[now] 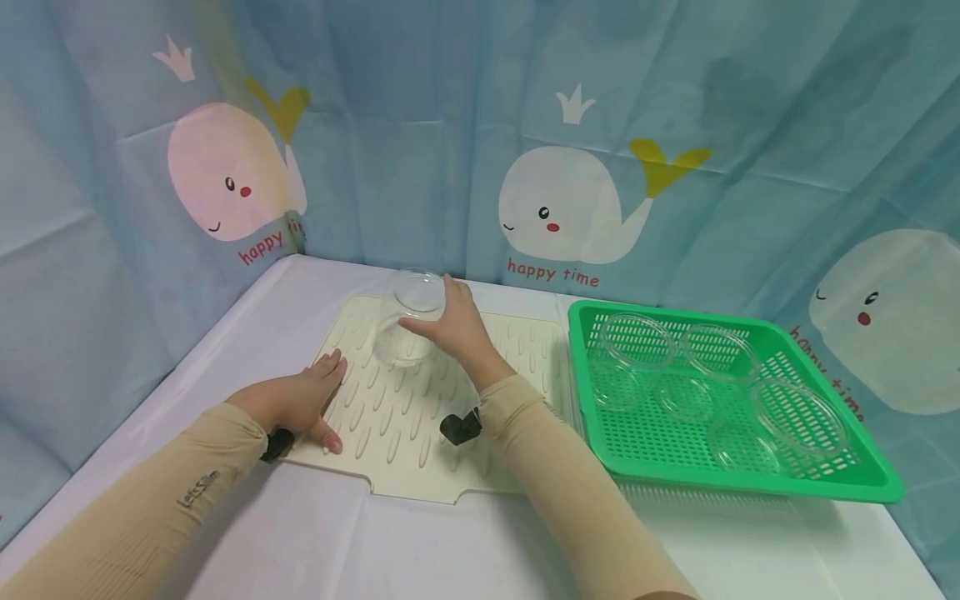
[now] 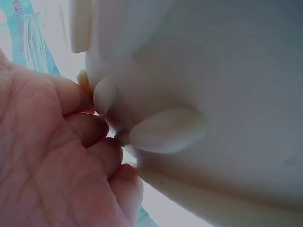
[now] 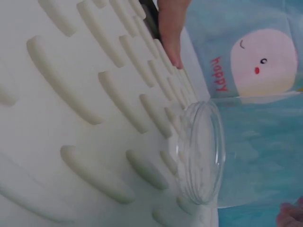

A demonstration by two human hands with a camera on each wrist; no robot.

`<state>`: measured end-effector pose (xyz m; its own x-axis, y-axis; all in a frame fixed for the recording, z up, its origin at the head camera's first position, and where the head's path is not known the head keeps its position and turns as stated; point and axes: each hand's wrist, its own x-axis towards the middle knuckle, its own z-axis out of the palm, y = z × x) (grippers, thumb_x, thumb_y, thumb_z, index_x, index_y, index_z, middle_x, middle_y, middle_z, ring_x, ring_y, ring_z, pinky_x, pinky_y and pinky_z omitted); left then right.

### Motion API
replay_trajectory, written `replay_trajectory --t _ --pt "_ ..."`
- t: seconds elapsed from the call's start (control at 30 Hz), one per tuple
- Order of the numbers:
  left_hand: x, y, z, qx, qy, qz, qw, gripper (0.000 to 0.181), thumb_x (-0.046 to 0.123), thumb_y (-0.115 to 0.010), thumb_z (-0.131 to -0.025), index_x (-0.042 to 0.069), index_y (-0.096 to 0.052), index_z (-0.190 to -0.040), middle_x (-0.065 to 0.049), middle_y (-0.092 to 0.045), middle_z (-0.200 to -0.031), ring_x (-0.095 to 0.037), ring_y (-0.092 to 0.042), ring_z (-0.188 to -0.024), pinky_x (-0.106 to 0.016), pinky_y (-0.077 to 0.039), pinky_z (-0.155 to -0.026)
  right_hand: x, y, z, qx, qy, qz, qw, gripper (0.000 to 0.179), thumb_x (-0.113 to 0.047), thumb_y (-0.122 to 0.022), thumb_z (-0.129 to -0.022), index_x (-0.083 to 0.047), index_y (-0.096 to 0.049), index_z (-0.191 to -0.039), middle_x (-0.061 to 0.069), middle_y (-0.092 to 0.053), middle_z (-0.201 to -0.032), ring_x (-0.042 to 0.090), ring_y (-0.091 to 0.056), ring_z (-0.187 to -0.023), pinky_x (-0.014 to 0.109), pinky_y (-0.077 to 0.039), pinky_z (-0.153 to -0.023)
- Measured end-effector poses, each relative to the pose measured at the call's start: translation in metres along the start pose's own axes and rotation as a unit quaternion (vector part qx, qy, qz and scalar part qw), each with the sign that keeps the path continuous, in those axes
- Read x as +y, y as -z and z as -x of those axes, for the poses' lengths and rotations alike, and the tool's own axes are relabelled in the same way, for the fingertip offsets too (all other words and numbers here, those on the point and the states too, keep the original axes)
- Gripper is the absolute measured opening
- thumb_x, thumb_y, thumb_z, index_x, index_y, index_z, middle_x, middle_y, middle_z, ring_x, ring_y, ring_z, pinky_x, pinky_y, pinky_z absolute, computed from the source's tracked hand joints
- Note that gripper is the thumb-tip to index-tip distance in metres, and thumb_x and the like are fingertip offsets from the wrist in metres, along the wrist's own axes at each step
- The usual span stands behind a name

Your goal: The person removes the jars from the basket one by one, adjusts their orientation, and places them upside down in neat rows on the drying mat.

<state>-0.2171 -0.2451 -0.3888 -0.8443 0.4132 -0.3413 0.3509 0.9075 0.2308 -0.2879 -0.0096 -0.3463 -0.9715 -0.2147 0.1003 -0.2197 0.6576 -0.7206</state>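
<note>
Your left hand [image 1: 303,398] rests spread at the left edge of the mat [image 1: 405,467] while your right hand [image 1: 459,329] grips the clear jar [image 3: 246,151], probably light, stiff, slippery, best held mid-wall.

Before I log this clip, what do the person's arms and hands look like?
The left sleeve and right sleeve are beige and close-fitting, the left one printed with dark lettering. Small black devices sit at the wrists. The left hand and right hand are bare.
</note>
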Motion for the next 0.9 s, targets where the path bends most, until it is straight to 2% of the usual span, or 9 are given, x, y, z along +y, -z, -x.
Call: replay_trajectory --t 0.23,0.4,0.77,0.9 --pt "-0.001 0.0 -0.001 -0.003 0.011 0.007 0.9999 0.143 0.068 -0.07 -0.043 -0.015 -0.005 -0.139 -0.034 0.003 -0.145 -0.048 -0.001 -0.133 -0.058 -0.013 -0.106 -0.001 -0.01 -0.007 -0.002 0.006 -0.027 0.9996 0.103 -0.052 -0.072 -0.07 -0.012 -0.016 -0.147 0.007 -0.021 -0.15 0.02 -0.021 -0.137 0.035 -0.026 -0.109" --pt "-0.001 0.0 -0.001 -0.002 0.005 0.01 0.9999 0.142 0.067 -0.07 -0.044 -0.016 -0.007 -0.139 -0.035 0.002 -0.145 -0.049 -0.003 -0.133 -0.058 -0.013 -0.106 -0.002 -0.015 -0.01 -0.025 0.024 -0.013 0.9993 0.1 -0.043 -0.074 -0.073 -0.014 -0.015 -0.148 0.007 -0.022 -0.15 0.02 -0.022 -0.137 0.036 -0.026 -0.109" --pt "0.003 0.003 -0.001 -0.008 0.012 0.013 0.9998 0.141 0.065 -0.072 -0.044 -0.016 -0.006 -0.139 -0.035 0.002 -0.145 -0.048 -0.002 -0.133 -0.057 -0.012 -0.106 -0.001 -0.012 -0.01 -0.031 0.039 -0.009 0.9987 0.099 -0.041 -0.073 -0.075 -0.014 -0.012 -0.148 0.006 -0.021 -0.151 0.02 -0.02 -0.138 0.034 -0.024 -0.109" --pt "0.002 0.002 -0.001 -0.009 0.013 0.01 0.9998 0.142 0.066 -0.071 -0.043 -0.017 -0.006 -0.139 -0.035 0.003 -0.145 -0.048 -0.002 -0.133 -0.057 -0.012 -0.106 -0.001 -0.008 -0.011 -0.029 0.04 -0.013 0.9987 0.097 -0.042 -0.073 -0.075 -0.013 -0.014 -0.148 0.006 -0.026 -0.149 0.02 -0.029 -0.134 0.034 -0.029 -0.107"
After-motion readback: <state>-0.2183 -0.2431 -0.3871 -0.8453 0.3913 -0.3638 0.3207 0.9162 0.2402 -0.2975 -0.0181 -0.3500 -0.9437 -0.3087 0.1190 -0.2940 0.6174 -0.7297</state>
